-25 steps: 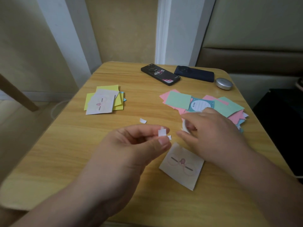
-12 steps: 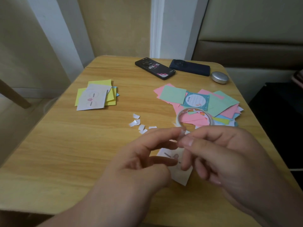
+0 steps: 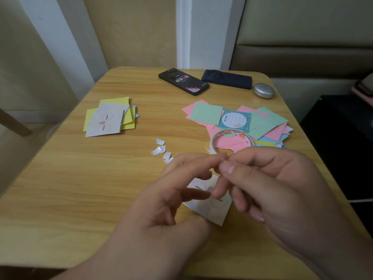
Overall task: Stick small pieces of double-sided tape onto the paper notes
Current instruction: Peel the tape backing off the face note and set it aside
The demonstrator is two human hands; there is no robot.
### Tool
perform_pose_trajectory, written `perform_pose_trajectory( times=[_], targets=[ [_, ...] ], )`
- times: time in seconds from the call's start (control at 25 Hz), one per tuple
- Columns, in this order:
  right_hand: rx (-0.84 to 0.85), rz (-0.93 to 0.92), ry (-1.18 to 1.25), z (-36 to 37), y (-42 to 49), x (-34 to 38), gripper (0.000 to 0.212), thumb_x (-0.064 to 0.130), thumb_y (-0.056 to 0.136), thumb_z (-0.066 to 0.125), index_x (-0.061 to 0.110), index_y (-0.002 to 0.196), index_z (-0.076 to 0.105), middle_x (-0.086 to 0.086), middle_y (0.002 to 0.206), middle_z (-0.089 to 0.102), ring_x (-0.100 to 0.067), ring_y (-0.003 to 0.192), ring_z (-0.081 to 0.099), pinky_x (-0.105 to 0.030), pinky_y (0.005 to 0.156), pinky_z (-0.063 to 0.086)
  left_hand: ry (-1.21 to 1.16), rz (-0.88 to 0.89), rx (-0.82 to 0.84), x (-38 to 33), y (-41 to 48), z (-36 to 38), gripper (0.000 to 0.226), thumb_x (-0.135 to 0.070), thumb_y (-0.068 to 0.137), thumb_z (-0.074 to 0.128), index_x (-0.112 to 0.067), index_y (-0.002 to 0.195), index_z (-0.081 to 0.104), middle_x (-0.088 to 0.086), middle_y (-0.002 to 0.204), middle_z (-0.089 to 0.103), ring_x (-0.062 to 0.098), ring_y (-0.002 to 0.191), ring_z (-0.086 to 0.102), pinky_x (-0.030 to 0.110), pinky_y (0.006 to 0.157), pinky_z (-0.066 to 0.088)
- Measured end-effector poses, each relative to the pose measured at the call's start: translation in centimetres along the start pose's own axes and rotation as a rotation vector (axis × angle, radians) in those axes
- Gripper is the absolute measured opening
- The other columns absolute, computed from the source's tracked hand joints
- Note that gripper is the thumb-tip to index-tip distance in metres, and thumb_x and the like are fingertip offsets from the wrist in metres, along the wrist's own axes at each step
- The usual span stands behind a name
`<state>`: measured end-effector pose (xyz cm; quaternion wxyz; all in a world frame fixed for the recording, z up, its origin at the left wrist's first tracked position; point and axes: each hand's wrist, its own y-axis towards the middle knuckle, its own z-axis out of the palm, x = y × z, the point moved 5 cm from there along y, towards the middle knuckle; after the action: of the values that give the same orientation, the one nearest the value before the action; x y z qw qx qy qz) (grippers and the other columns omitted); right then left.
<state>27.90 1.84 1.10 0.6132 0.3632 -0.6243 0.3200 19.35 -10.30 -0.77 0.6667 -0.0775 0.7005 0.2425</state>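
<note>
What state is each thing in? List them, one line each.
Right hand: thumb and forefinger pinching; what, too small to tell.
Left hand: forefinger out, tip at the right hand's pinch.
Near note: flat, partly under the hands.
Left pile: stacked, white sheet on top.
Right pile: spread loose.
Roll: lying flat on the right pile's edge.
Scraps: scattered, curled.
Black phone: face down.
Blue phone: face down.
Case: shut.

Single head-worn wide-angle camera. Looks forward and steeply down across light wooden table (image 3: 60,188) from its near edge. Left hand (image 3: 171,209) and right hand (image 3: 272,188) very close under lens, filling lower frame. Far table edge and beige wall (image 3: 131,27) at top.
</note>
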Motion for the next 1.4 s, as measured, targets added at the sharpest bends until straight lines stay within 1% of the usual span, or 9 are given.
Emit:
perform_pose_trajectory(
  times=[0.28, 0.44, 0.6, 0.72, 0.96, 1.04, 1.2, 1.32, 1.4],
  targets=[
    [0.002, -0.016, -0.020, 0.1, 0.0, -0.3, 0.018, 0.022, 0.080, 0.064, 0.011, 0.071, 0.075, -0.023, 0.064, 0.067, -0.014, 0.043, 0.047, -0.012, 0.039, 0.035, -0.002, 0.018, -0.017, 0.1, -0.2, -0.1, 0.065, -0.011, 0.063, 0.060, -0.024, 0.126, 0.068, 0.000, 0.120, 0.061, 0.023, 0.113, 0.057, 0.019, 0.088, 0.048],
    [-0.006, 0.022, 0.043, 0.2, 0.1, -0.7, 0.016, 0.019, 0.078, 0.062, 0.009, 0.071, 0.073, -0.024, 0.065, 0.067, -0.017, 0.045, 0.047, -0.013, 0.038, 0.036, 0.018, 0.006, -0.015, 0.5, -0.3, 0.1, 0.071, 0.010, 0.062, 0.058, -0.020, 0.125, 0.070, 0.003, 0.118, 0.061, 0.022, 0.113, 0.057, 0.020, 0.087, 0.049],
    [-0.012, 0.055, 0.093, 0.2, 0.3, -1.1, 0.016, 0.019, 0.078, 0.062, 0.011, 0.072, 0.074, -0.026, 0.069, 0.068, -0.035, 0.048, 0.042, -0.019, 0.038, 0.034, 0.036, -0.014, -0.020, 0.7, 0.0, 0.2, 0.072, 0.011, 0.065, 0.054, -0.022, 0.128, 0.068, 0.000, 0.118, 0.060, 0.019, 0.114, 0.058, 0.024, 0.091, 0.048],
    [-0.027, 0.055, 0.076, 0.1, 0.5, -1.1, 0.016, 0.021, 0.079, 0.063, 0.013, 0.075, 0.075, -0.024, 0.072, 0.070, -0.039, 0.052, 0.044, -0.021, 0.039, 0.035, 0.046, -0.026, -0.012, 0.6, 0.3, 0.3, 0.072, 0.009, 0.067, 0.055, -0.030, 0.126, 0.068, -0.002, 0.119, 0.060, 0.017, 0.115, 0.058, 0.030, 0.096, 0.050],
    [-0.038, 0.054, 0.074, 0.1, 0.6, -1.0, 0.015, 0.019, 0.079, 0.063, 0.011, 0.076, 0.075, -0.018, 0.075, 0.073, -0.034, 0.052, 0.049, -0.023, 0.037, 0.036, -0.001, -0.048, -0.006, 0.9, 0.3, 0.0, 0.071, 0.011, 0.067, 0.056, -0.022, 0.130, 0.066, 0.003, 0.122, 0.060, 0.018, 0.114, 0.058, 0.032, 0.095, 0.050],
    [-0.045, 0.065, 0.101, 0.2, 0.5, -0.9, 0.014, 0.016, 0.078, 0.063, 0.011, 0.073, 0.075, -0.018, 0.073, 0.073, -0.025, 0.050, 0.052, -0.021, 0.036, 0.034, 0.011, -0.044, -0.005, 0.9, 0.2, 0.1, 0.072, 0.011, 0.068, 0.056, -0.023, 0.130, 0.065, 0.003, 0.122, 0.060, 0.018, 0.114, 0.058, 0.030, 0.095, 0.050],
    [-0.077, 0.073, 0.118, 0.2, 0.3, -0.7, 0.025, -0.002, 0.088, 0.062, 0.007, 0.067, 0.072, -0.020, 0.066, 0.069, -0.018, 0.047, 0.050, -0.017, 0.035, 0.033, 0.042, -0.033, 0.005, 0.8, 0.2, 0.2, 0.072, 0.009, 0.068, 0.058, -0.024, 0.131, 0.065, 0.001, 0.123, 0.059, 0.019, 0.116, 0.056, 0.028, 0.094, 0.048],
    [-0.102, 0.062, 0.122, 0.2, 0.4, -0.5, 0.026, -0.005, 0.083, 0.059, 0.004, 0.060, 0.068, -0.023, 0.060, 0.063, -0.016, 0.044, 0.047, -0.014, 0.037, 0.036, -0.069, -0.073, 0.039, 0.9, 0.5, 0.1, 0.067, -0.002, 0.064, 0.065, -0.021, 0.128, 0.068, 0.006, 0.128, 0.060, 0.022, 0.118, 0.057, 0.032, 0.095, 0.051],
    [-0.090, 0.064, 0.136, 0.3, 0.6, -0.5, 0.023, -0.005, 0.078, 0.065, 0.005, 0.057, 0.066, -0.021, 0.057, 0.062, -0.015, 0.043, 0.046, -0.015, 0.037, 0.036, -0.181, -0.134, 0.031, 1.2, 0.6, -0.2, 0.065, -0.012, 0.059, 0.066, -0.021, 0.122, 0.072, 0.011, 0.128, 0.062, 0.022, 0.114, 0.059, 0.032, 0.093, 0.052]
  ],
)
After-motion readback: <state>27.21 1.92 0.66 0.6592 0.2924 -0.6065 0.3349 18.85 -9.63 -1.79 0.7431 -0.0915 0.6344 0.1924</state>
